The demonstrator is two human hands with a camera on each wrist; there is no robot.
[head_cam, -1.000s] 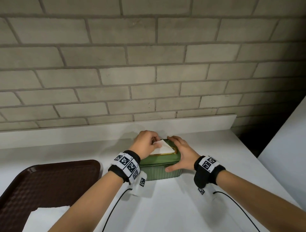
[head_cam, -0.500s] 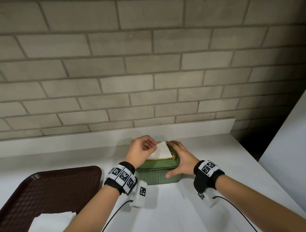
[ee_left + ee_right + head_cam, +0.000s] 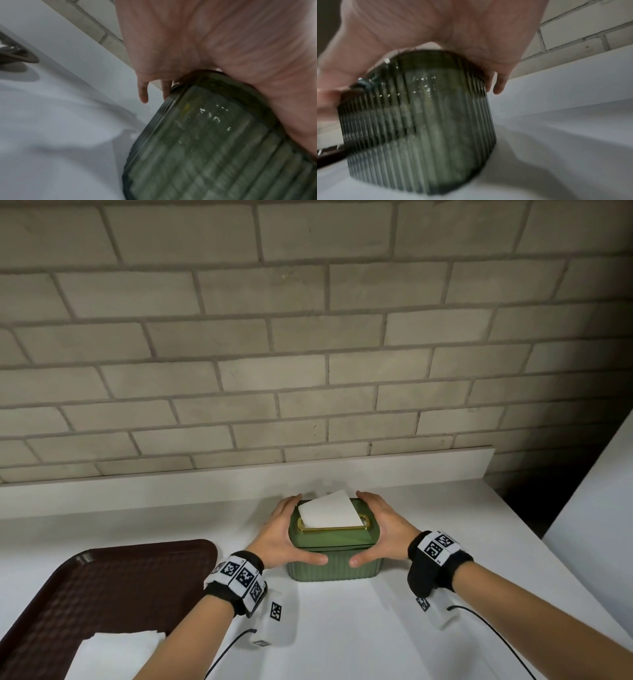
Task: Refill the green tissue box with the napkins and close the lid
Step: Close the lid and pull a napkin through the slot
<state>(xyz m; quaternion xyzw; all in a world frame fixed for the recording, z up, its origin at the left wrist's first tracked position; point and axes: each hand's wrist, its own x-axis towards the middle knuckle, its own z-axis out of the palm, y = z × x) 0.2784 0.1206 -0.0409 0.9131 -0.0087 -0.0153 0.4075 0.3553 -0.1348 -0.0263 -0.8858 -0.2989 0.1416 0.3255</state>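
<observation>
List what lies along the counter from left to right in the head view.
brown tray → left hand → green tissue box with a napkin sticking up from its lid slot → right hand

Pale brick wall [image 3: 308,344] behind a white counter [image 3: 359,628]

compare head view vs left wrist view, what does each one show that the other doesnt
Only the head view shows the white napkin poking through the gold-rimmed slot of the closed lid, the right hand, and the brown tray holding spare napkins.

Only the left wrist view shows the left hand's palm and the box's ribbed side wall up close.

Both show the left hand gripping the green tissue box on the white counter.
</observation>
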